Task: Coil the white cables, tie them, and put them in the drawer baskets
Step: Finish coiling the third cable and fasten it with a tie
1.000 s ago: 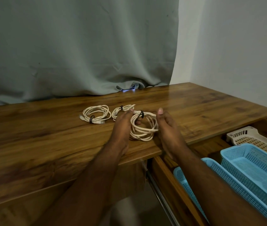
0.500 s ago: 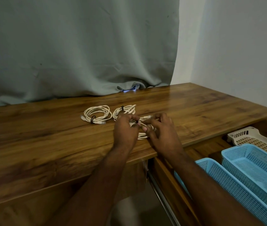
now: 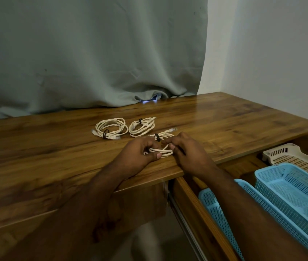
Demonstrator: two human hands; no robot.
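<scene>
Hands together on the nearest coiled white cable (image 3: 161, 150): left hand (image 3: 138, 154) curls round its loops, right hand (image 3: 189, 153) pinches the same coil on the wooden desk (image 3: 55, 157).

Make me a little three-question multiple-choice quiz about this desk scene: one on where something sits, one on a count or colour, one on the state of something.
1. Where do the baskets sit?
A. On the desk top
B. In the open drawer at the right
C. On the floor

2. How many coiled white cables are on the desk?
A. One
B. Three
C. Five

3. What are the two hands doing?
A. Both hold the nearest coil
B. Both rest flat on bare wood
C. Both reach into a basket

Answers:
1 B: the blue basket, a second blue basket and the cream basket lie in the pulled-out drawer, below the desk top.
2 B: the left coil, the middle coil and the nearest coil each carry a dark tie.
3 A: the left hand and the right hand have fingers curled round the nearest coil.
</scene>
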